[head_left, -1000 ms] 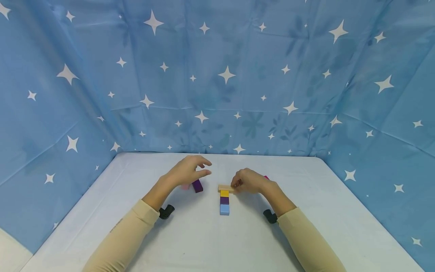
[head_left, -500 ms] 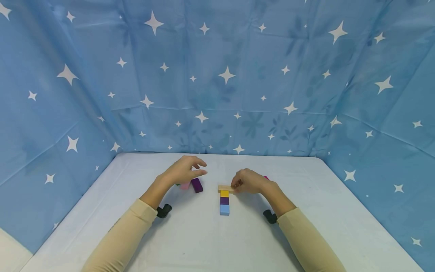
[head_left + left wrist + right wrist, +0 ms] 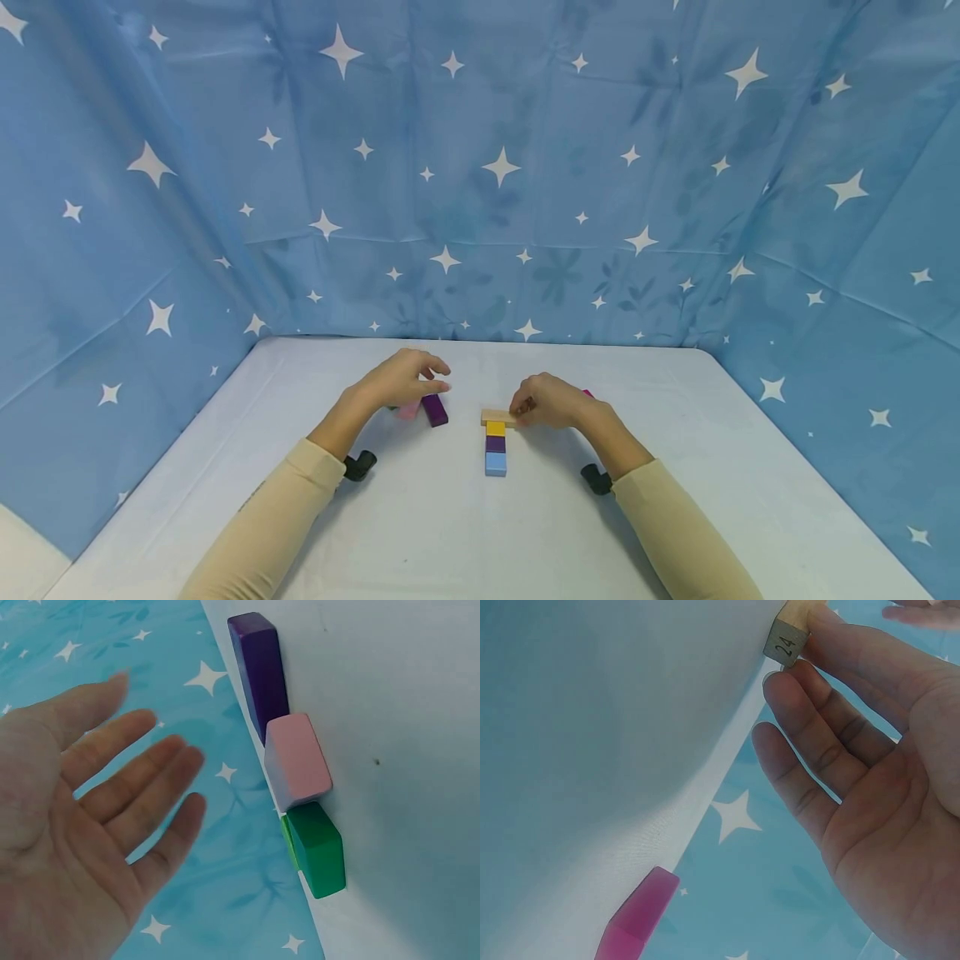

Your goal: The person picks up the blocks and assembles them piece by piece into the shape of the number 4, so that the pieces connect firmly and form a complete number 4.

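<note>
My right hand [image 3: 551, 400] pinches the right end of a plain wooden block [image 3: 493, 416]. In the right wrist view, that block's end face bears the number 24. Toward me from it run a yellow block [image 3: 495, 428], a purple block [image 3: 495, 444] and a light blue block [image 3: 495, 465] in a line, making a T shape with it. My left hand [image 3: 397, 379] hovers with relaxed fingers, holding nothing. Near it lie another purple block [image 3: 259, 675], a pink block [image 3: 300, 761] and a green block [image 3: 319, 847], with a lighter green one [image 3: 291, 844] mostly hidden.
A magenta block [image 3: 639, 915] lies beyond my right wrist, mostly hidden in the head view. The white table [image 3: 450, 533] has a blue star-patterned curtain [image 3: 480, 208] behind it and at both sides. A black wrist mount [image 3: 362, 465] hangs under each forearm.
My left hand has drifted left and slightly down, away from the wooden block, uncovering more of the pink and green blocks. My right hand and the row of blocks stay put.
</note>
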`<state>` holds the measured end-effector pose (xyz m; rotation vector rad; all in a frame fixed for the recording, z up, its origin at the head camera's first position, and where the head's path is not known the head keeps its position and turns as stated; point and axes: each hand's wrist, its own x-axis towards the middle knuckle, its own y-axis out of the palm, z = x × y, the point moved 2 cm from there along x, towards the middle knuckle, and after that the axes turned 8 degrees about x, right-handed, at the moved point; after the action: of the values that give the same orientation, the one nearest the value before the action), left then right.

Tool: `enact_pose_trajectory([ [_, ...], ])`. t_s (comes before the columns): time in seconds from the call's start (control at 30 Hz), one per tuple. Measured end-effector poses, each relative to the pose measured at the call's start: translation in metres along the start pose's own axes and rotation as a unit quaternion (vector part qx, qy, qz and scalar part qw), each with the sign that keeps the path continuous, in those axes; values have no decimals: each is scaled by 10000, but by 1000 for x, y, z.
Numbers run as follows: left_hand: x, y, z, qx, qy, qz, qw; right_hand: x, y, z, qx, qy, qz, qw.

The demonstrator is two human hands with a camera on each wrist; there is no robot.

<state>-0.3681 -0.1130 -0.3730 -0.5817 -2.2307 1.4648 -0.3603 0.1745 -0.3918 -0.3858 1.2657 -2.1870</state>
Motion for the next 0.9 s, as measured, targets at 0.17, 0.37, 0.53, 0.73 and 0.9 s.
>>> enact_pose_trajectory([
  [0.17,0,4,2,-95,-93,506,9986,0,0,0,-39,-10,8,10000],
  [0.37,-2,6,1,-240,-369,779,9960,-1,0,1,-90,-65,-9,9999],
  [0.53,-1,12,3,-173,-427,961,9943,-1,0,0,-38,-96,-6,9999],
  [0.73,0,16,2,116,-250,995,9947,-2,-1,0,-85,-114,-13,9999],
  [0.9,-2,17,-1,226,-277,957,9948,-2,-1,2,-117,-102,-5,9999],
])
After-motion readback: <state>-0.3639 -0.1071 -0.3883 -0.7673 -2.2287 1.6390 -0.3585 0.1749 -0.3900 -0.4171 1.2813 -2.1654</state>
